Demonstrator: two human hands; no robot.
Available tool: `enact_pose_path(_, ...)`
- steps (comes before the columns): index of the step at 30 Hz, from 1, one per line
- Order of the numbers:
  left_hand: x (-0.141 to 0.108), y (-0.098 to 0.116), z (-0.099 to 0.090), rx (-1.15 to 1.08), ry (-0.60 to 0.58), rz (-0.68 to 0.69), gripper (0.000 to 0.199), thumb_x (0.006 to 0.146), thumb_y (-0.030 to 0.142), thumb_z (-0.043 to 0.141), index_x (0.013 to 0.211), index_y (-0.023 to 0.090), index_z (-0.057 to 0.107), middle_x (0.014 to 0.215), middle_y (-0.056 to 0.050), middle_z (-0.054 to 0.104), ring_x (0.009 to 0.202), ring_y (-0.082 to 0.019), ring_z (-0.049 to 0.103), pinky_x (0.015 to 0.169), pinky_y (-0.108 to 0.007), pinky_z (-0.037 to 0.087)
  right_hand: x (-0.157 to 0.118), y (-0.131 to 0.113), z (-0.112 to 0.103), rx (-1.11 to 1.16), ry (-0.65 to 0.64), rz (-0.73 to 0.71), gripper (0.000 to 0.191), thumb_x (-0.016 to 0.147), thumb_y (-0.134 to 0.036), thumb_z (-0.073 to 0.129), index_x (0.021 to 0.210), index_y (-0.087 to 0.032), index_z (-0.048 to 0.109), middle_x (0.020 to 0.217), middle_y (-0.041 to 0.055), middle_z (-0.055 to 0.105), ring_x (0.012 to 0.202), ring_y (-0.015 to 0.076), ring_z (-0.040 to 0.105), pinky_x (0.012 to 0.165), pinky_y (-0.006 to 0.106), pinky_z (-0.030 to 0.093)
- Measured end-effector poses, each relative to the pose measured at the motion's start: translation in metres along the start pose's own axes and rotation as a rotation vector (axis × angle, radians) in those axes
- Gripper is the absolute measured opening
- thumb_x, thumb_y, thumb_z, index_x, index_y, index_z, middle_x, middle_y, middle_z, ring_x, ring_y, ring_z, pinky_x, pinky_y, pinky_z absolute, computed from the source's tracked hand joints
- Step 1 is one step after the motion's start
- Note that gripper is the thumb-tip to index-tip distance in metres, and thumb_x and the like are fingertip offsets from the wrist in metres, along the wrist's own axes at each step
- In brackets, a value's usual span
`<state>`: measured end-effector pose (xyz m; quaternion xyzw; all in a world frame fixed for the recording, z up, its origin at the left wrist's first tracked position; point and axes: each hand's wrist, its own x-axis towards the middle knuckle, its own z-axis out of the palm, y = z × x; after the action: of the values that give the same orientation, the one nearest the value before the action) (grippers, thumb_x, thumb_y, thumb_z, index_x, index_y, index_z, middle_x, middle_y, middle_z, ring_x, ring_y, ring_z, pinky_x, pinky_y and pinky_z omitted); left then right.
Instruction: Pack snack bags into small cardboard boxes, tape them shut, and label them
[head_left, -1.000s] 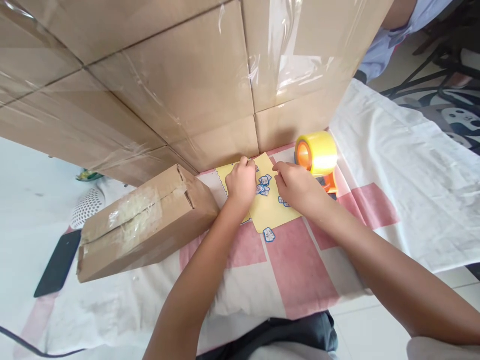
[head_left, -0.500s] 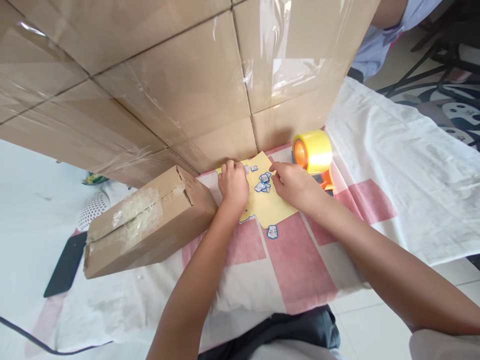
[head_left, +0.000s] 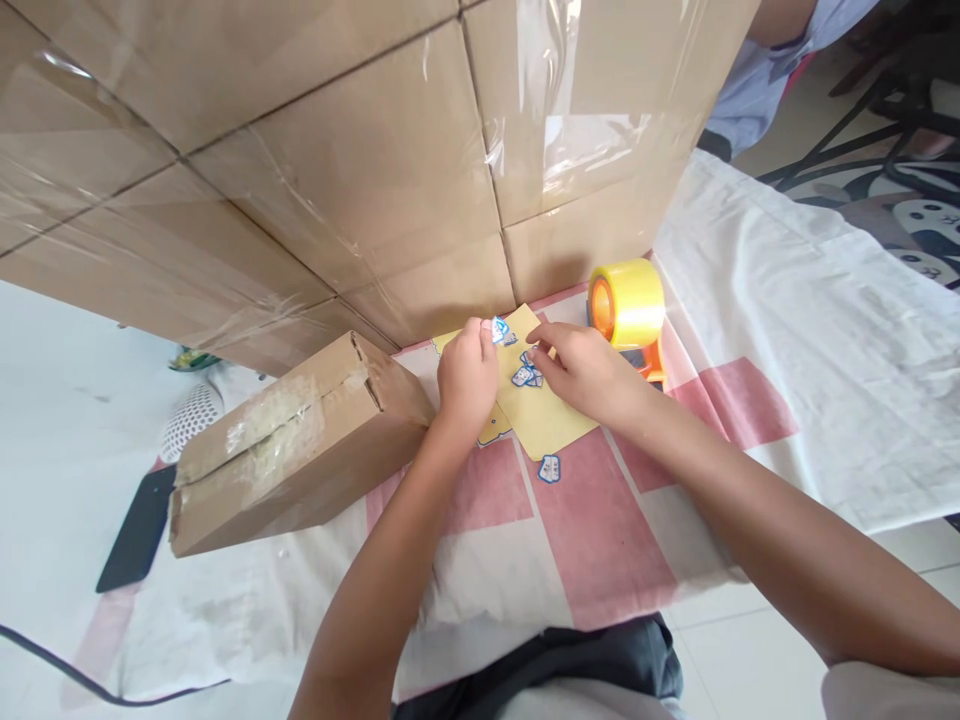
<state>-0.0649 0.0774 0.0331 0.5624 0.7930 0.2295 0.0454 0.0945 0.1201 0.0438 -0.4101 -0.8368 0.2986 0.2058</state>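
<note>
My left hand [head_left: 469, 372] is closed, its thumb and finger pinching a small white paper cutout [head_left: 500, 329] with a blue outline. My right hand [head_left: 581, 368] reaches in from the right, thumb and index finger a little apart over a small pile of similar cutouts [head_left: 526, 376]. Its thumb tip seems to touch the pile. Beneath them lies a yellow paper sheet [head_left: 559, 425]. A second yellow piece with a blue edge [head_left: 493, 428] is partly covered by the sheet and my left hand. One more cutout [head_left: 549, 468] rests on the cloth just below the sheet.
A tall wall of taped cardboard boxes [head_left: 390, 180] stands behind the sheet. To the left is a smaller cardboard box [head_left: 300, 450], with a dark phone-like slab [head_left: 136, 530] beyond it. A yellow tape roll on an orange dispenser [head_left: 637, 303] sits right. Another person's sleeve [head_left: 757, 90] shows top right.
The left hand has lifted slightly, and a cutout now shows between its fingertips. My right hand has shifted left, its fingertips now over the pile of cutouts.
</note>
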Motion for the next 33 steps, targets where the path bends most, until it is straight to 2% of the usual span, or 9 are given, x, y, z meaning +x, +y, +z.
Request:
enact_pose_path(2,-0.016,0.003,-0.012,-0.258,-0.04,0.004,0.04,0.107,0.037,0.028,0.077,0.021,0.049,0.074,-0.001,0.059,0.067,-0.015,0.056,0.063,-0.026,0.041,-0.003,-0.004,0.001,0.155,0.016,-0.07,0.022,0.099,-0.029,0.051,0.105,-0.016,0.067,0.09,0.0068,0.073,0.077,0.0175,0.065,0.07,0.029,0.045)
enact_pose_path(5,-0.043,0.004,-0.028,-0.64,-0.066,-0.059,0.04,0.105,0.04,0.039,0.07,0.021,0.044,0.068,0.001,0.049,0.062,-0.012,0.046,0.059,-0.025,0.037,-0.007,-0.012,0.005,0.357,0.028,-0.084,0.016,0.096,-0.03,0.055,0.092,-0.018,0.065,0.084,0.0036,0.071,0.073,0.0145,0.063,0.067,0.027,0.045)
enact_pose_path(9,-0.063,-0.001,-0.036,-0.797,-0.058,-0.096,0.041,0.104,0.042,0.041,0.07,0.02,0.045,0.07,0.0,0.048,0.066,-0.012,0.046,0.061,-0.024,0.039,-0.013,-0.021,0.01,0.562,-0.059,-0.065,0.01,0.091,-0.028,0.061,0.09,-0.018,0.064,0.081,0.0012,0.069,0.07,0.0126,0.061,0.065,0.025,0.045)
enact_pose_path(14,-0.068,-0.007,-0.031,-0.799,0.014,-0.129,0.044,0.103,0.047,0.041,0.068,0.02,0.042,0.066,0.001,0.042,0.062,-0.012,0.041,0.057,-0.023,0.036,-0.018,-0.026,0.014,0.729,-0.152,-0.14,0.011,0.091,-0.023,0.061,0.083,-0.017,0.063,0.076,-0.0017,0.063,0.067,0.0091,0.055,0.061,0.022,0.042)
enact_pose_path(21,-0.076,-0.015,-0.03,-0.741,-0.008,-0.139,0.044,0.102,0.051,0.044,0.071,0.02,0.043,0.067,0.002,0.039,0.063,-0.012,0.037,0.055,-0.023,0.034,-0.019,-0.028,0.017,0.874,-0.229,-0.083,0.018,0.088,-0.029,0.069,0.078,-0.017,0.06,0.069,-0.0038,0.054,0.063,0.0079,0.049,0.057,0.021,0.039)
enact_pose_path(26,-0.082,-0.016,-0.028,-0.602,0.05,-0.059,0.031,0.103,0.043,0.044,0.084,0.02,0.056,0.069,0.002,0.052,0.064,-0.012,0.046,0.06,-0.024,0.037,-0.018,-0.03,0.014,0.925,-0.196,0.047,0.024,0.086,-0.036,0.071,0.077,-0.018,0.059,0.065,-0.0033,0.056,0.062,0.0096,0.052,0.06,0.023,0.042)
enact_pose_path(29,-0.084,-0.015,-0.027,-0.528,0.092,-0.003,0.024,0.102,0.035,0.047,0.084,0.021,0.054,0.067,0.004,0.051,0.06,-0.011,0.044,0.059,-0.024,0.035,-0.019,-0.031,0.015,0.895,-0.19,0.041,0.022,0.088,-0.033,0.066,0.075,-0.018,0.058,0.065,-0.0031,0.053,0.062,0.0093,0.048,0.058,0.023,0.04)
enact_pose_path(33,-0.085,-0.017,-0.027,-0.551,0.065,0.075,0.025,0.105,0.031,0.043,0.083,0.02,0.051,0.067,0.004,0.048,0.06,-0.01,0.043,0.058,-0.023,0.034,-0.018,-0.032,0.013,0.872,-0.152,0.015,0.011,0.089,-0.026,0.06,0.081,-0.018,0.06,0.073,-0.0012,0.056,0.068,0.0101,0.05,0.061,0.023,0.04)
